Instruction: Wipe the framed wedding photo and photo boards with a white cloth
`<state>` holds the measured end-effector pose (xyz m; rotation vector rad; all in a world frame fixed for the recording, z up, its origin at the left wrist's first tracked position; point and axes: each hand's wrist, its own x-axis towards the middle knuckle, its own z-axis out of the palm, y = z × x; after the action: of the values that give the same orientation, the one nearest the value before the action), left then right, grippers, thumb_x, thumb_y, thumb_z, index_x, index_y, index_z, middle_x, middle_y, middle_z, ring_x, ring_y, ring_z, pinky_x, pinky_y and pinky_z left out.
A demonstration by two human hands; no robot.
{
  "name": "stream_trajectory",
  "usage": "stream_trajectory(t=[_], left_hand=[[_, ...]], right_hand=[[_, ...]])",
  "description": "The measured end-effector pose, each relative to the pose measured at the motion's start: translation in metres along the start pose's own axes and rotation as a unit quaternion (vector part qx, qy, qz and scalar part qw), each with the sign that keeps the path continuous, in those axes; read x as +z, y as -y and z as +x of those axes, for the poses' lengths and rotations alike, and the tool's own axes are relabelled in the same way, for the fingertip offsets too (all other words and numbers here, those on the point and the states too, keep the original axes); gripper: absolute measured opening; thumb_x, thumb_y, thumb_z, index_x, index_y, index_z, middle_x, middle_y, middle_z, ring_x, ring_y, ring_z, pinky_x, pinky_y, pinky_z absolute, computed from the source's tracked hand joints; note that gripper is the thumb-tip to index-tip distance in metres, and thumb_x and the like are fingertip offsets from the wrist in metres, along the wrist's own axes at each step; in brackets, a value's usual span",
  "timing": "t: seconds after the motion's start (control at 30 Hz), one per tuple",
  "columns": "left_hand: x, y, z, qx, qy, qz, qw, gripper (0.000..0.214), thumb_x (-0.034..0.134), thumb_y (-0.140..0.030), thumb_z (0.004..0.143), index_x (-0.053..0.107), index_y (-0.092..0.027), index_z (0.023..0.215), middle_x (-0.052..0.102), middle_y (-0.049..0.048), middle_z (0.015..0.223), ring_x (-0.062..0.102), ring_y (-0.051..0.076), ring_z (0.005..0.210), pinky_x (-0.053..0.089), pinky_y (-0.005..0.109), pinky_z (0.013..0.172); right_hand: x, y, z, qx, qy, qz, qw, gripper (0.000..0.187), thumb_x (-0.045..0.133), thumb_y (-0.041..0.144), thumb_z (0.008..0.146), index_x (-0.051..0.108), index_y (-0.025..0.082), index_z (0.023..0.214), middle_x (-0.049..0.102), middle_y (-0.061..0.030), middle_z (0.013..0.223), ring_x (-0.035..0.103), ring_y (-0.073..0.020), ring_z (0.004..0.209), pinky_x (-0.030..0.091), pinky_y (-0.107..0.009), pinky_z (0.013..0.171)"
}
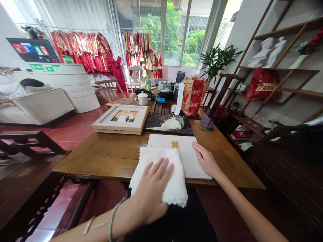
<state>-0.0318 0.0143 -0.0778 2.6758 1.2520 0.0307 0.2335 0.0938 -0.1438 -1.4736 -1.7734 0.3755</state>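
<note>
My left hand lies flat with spread fingers on a folded white cloth. The cloth covers the left part of a thin white panel and hangs past the table's near edge. A small yellow-brown animal-shaped piece shows on the panel just above the cloth. Along the panel's right edge rests my right hand, its fingers stretched out and a ring on one of them. Whether my left thumb goes under the cloth, I cannot tell.
On the wooden table lie a white-framed picture, a dark painted panel and a phone. Farther back stand a lidded white cup and a red-brown paper bag. Shelves rise at the right.
</note>
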Motion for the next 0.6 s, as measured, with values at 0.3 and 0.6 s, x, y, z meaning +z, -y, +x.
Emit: stream_trajectory(t=[0.3,0.6], left_hand=[[-0.013,0.077,0.086,0.001,-0.054,0.055,0.997,0.068,0.048,-0.023,0.076,0.033,-0.016,0.142,0.029,0.0117,0.150,0.023,0.026,0.139,0.021,0.045,0.110],[-0.011,0.060,0.048,-0.006,-0.018,0.047,0.999,0.084,0.049,-0.014,0.064,0.026,-0.014,0.144,0.022,0.0141,0.152,0.013,0.029,0.141,0.017,0.050,0.111]], right_hand=[[0.004,-0.005,-0.009,-0.005,-0.005,0.005,1.000,0.040,0.040,0.021,0.088,0.061,0.018,0.121,0.055,-0.0097,0.134,0.047,-0.0231,0.128,0.031,-0.047,0.112],[0.006,-0.002,-0.007,-0.001,-0.005,0.006,1.000,0.039,0.040,0.021,0.088,0.062,0.020,0.121,0.055,-0.0076,0.134,0.047,-0.0223,0.129,0.031,-0.046,0.113]])
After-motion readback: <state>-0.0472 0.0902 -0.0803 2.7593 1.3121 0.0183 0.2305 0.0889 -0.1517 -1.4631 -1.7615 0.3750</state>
